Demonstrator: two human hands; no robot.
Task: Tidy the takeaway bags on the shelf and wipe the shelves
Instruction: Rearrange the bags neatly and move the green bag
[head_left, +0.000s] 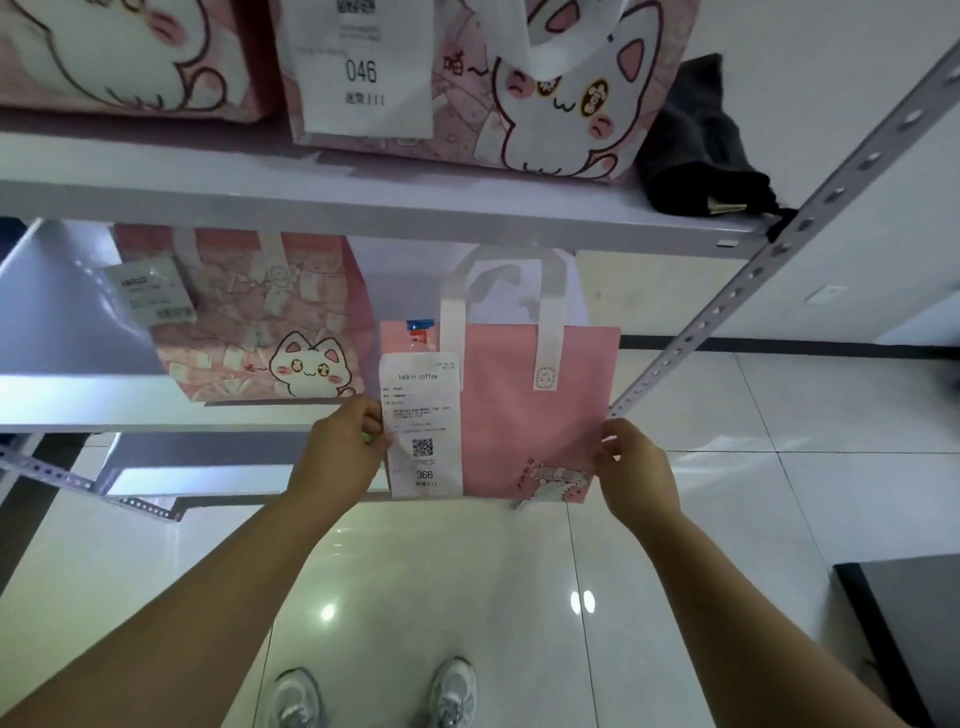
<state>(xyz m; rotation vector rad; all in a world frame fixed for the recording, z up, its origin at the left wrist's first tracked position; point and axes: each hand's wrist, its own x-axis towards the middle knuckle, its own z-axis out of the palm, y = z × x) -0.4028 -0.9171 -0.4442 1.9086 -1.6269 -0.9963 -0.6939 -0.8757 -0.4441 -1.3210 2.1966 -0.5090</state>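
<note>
Held bag (524, 415): plain pink, flat, upright, white handles up, small cat print at its lower right corner; off the shelf, pinched at its side edges by the left hand (343, 447) and the right hand (634, 467).
Receipt (422, 423): white slip on the held bag's left front, "luckin coffee", 366.
Lower-shelf bag (260, 317): pink cat print, upright, left of the held bag.
Upper-shelf bag (545, 88): large cat face, drooping white handle, slip 046.
Dark cloth (696, 145): crumpled, at the upper shelf's (363, 208) right end.
</note>
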